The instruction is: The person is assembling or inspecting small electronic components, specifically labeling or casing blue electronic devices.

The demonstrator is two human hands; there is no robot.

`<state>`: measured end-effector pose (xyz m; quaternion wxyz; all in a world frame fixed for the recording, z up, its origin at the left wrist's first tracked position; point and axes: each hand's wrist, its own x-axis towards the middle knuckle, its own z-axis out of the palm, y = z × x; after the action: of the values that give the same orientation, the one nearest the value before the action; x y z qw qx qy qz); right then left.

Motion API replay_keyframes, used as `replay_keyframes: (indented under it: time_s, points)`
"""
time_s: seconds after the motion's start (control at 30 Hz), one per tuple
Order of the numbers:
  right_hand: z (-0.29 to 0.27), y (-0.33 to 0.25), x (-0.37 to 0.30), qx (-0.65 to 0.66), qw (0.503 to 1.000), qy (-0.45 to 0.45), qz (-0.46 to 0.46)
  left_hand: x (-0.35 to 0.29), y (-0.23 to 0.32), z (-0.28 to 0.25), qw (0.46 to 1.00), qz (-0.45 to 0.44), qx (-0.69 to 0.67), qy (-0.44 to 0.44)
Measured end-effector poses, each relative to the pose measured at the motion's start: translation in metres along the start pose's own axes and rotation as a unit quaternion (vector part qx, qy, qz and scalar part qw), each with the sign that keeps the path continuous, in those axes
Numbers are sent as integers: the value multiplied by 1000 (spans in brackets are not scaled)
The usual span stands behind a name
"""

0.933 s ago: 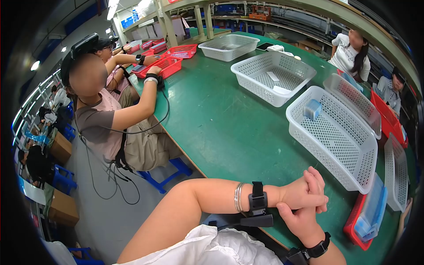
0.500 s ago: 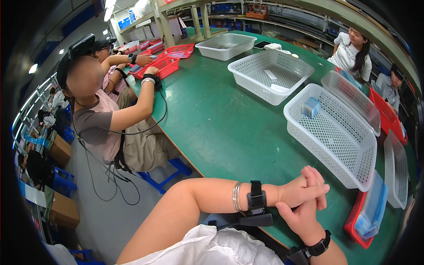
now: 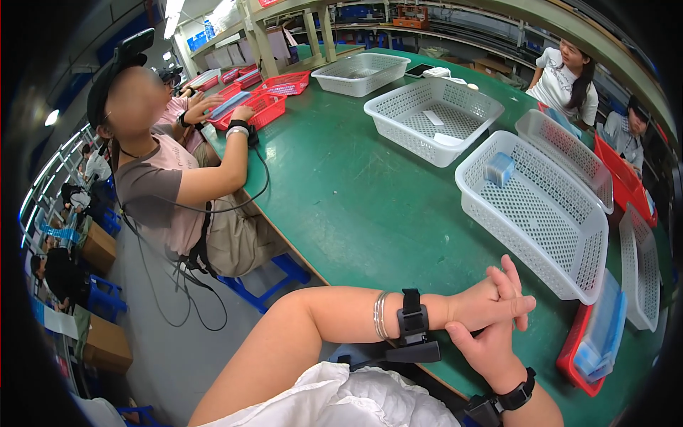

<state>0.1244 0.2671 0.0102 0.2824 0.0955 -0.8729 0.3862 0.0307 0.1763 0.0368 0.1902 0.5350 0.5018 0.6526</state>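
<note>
My left hand (image 3: 478,307) and my right hand (image 3: 491,349) are clasped together, resting at the near edge of the green table. Their fingers interlace, and the right thumb lies against the left wrist. A few fingertips stick up past the clasp. No object shows between the palms, though the inside of the clasp is hidden. Nearest to them is a white perforated basket (image 3: 530,245), with a small stack of blue-and-white pieces (image 3: 500,169) at its far left. Right of my hands, a red tray (image 3: 569,356) holds blue flat packs (image 3: 603,334).
More white baskets (image 3: 441,151) stand along the table (image 3: 341,206). On the left a co-worker (image 3: 153,178) sits with hands at a red basket (image 3: 269,114); a cable (image 3: 267,174) hangs from that person's wrist. Other people (image 3: 567,82) sit across the table.
My clasped hands stay in place, while some fingertips have lifted and spread a little. The co-worker on the left has sat back slightly, with one hand now over blue packs. The view has shifted slightly.
</note>
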Motion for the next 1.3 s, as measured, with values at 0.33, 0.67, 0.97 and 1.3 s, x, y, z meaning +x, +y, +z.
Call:
replay_keyframes:
  time_s: [0.33, 0.67, 0.97, 1.3]
  points:
    - [-6, 3, -1, -49, 998, -36, -18, 2, -6, 7, 997, 45, 64, -10]
    - [-18, -4, 2, -34, 999, 12, -13, 14, -21, 23, 987, 129, 8, -98]
    - [-16, 3, 3, -41, 998, 6, -39, 14, -14, -9, 963, 183, 166, -111]
    - [-14, 9, 0, 180, 965, 9, 191, 51, 1, -174, 748, 2, 653, 114]
